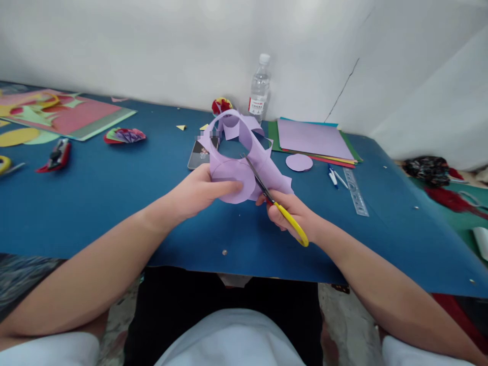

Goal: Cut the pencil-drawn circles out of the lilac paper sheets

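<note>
My left hand (198, 192) grips a lilac paper sheet (244, 152) with round holes cut out of it, thumb pressed on a part-cut circle at its near end. My right hand (292, 212) is closed round yellow-handled scissors (274, 199); the blades reach up into the paper along the circle's edge. Both hands hover over the blue table cover (114, 203). A cut-out lilac disc (299, 162) lies to the right on the table.
A stack of coloured paper (314, 140), two pens (335, 178) and a clear ruler (356, 192) lie at the right. A water bottle (260, 89) stands by the wall, a phone (198, 154) under the paper. Folded paper flower (125, 135), stapler (57, 155) and scraps sit left.
</note>
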Available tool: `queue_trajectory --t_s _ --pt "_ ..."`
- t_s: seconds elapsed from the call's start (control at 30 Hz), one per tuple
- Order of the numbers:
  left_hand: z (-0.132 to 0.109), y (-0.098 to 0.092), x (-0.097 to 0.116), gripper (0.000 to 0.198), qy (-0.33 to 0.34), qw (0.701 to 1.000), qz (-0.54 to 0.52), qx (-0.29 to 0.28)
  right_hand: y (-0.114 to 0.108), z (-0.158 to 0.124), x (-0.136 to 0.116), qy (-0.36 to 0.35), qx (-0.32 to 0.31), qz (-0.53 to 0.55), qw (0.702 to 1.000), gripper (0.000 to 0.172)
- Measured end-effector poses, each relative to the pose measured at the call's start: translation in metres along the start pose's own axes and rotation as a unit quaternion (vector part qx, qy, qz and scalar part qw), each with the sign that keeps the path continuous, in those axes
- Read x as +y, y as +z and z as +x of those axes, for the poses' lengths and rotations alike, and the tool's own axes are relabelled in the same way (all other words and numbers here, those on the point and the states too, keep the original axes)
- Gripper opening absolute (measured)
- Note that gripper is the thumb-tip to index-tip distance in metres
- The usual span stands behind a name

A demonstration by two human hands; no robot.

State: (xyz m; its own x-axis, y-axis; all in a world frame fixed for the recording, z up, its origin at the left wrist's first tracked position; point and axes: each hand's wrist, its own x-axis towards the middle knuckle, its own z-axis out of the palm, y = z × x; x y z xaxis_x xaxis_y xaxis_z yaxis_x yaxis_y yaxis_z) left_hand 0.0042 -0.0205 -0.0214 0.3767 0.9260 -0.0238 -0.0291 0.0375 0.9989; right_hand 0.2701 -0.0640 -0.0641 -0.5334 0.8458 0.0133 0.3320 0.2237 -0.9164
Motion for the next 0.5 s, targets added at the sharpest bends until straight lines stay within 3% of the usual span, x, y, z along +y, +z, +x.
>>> queue_trajectory --t_s 0.3,0.5 --pt "-0.001 -0.003 0.004 0.028 0.001 1.000 0.006 -0.010 0.000 -0.002 -0.006 0.008 0.008 0.018 1.000 0.082" --pt "-0.001 -0.001 0.007 0.024 -0.002 1.000 0.013 0.027 0.002 -0.008 -0.021 0.051 0.041 0.039 0.997 0.082"
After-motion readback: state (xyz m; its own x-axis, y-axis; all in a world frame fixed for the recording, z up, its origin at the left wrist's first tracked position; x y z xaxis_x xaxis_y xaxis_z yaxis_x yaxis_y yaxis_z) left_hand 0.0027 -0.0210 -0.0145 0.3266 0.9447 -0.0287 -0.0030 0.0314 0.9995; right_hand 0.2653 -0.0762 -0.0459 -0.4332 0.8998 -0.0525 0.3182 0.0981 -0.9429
